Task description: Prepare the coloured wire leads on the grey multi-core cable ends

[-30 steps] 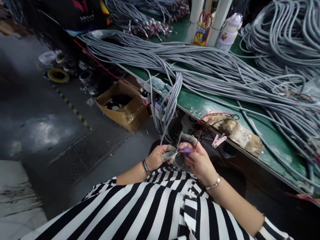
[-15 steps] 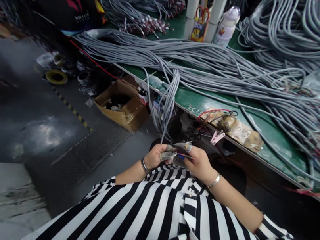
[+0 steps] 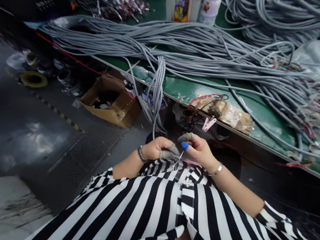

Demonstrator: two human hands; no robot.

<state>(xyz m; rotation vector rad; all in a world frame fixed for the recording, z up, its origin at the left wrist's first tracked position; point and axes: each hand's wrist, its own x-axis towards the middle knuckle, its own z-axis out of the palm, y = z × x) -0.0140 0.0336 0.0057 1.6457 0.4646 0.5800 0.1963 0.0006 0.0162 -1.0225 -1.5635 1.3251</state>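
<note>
My left hand [image 3: 155, 150] is closed in a pinch on the stripped end of a grey cable, in front of my striped shirt. Thin coloured wires [image 3: 192, 162] fan out from its fingertips to the right, under my other hand. My right hand [image 3: 202, 153] has its thumb and forefinger bent together, and a short white wire [image 3: 181, 153] runs from them down to the left fingertips. Grey covers wrap several fingers; a blue cover [image 3: 185, 146] is on the right thumb. A loop of grey cables [image 3: 159, 84] hangs off the table edge above my left hand.
Long grey cables [image 3: 186, 62] lie across the green table [image 3: 180, 86]. On its near edge are a taped block [image 3: 232, 117] and a pink clip [image 3: 209, 124]. A cardboard box [image 3: 119, 108] stands on the floor. Scissors in a holder [image 3: 181, 9] and a bottle [image 3: 211, 3] stand behind.
My right hand has drawn slightly apart from the left, and a white wire now shows between them. The coloured wires have dropped lower. The view has shifted, so the table appears further up and left.
</note>
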